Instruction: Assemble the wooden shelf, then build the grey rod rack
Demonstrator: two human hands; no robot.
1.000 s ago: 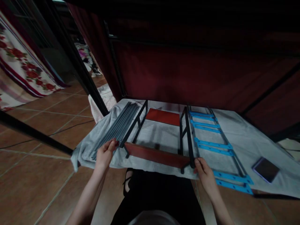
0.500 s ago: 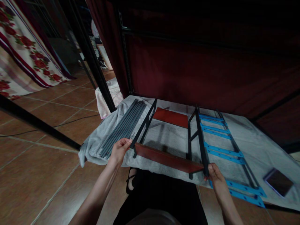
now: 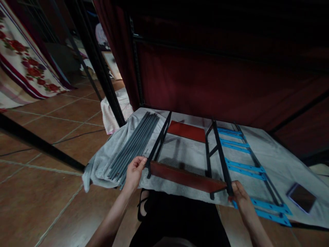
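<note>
A black metal frame [image 3: 223, 161] with a brown-red board [image 3: 187, 176] along its near side lies on a grey cloth. Its far side carries a red-orange board [image 3: 187, 131]. My right hand [image 3: 241, 195] is closed around the near right end of the frame. At the near left corner my left hand [image 3: 135, 171] is pinched beside the frame, with something small and shiny at its fingertips that I cannot make out. Left of the frame lies a bundle of grey tubes [image 3: 135, 145]; to its right are dark rods with blue strips [image 3: 245, 168].
The grey cloth [image 3: 277, 157] covers a low surface. A phone-like dark device [image 3: 302, 198] lies at its right. Black posts [image 3: 109, 82] stand at the left, and a dark red curtain [image 3: 205, 82] hangs behind. A cable [image 3: 69, 138] crosses the tiled floor [image 3: 28, 192].
The view has shifted slightly, so the floral cloth sits further left. My left fingers have come a little away from the frame's corner, while my right hand keeps its hold.
</note>
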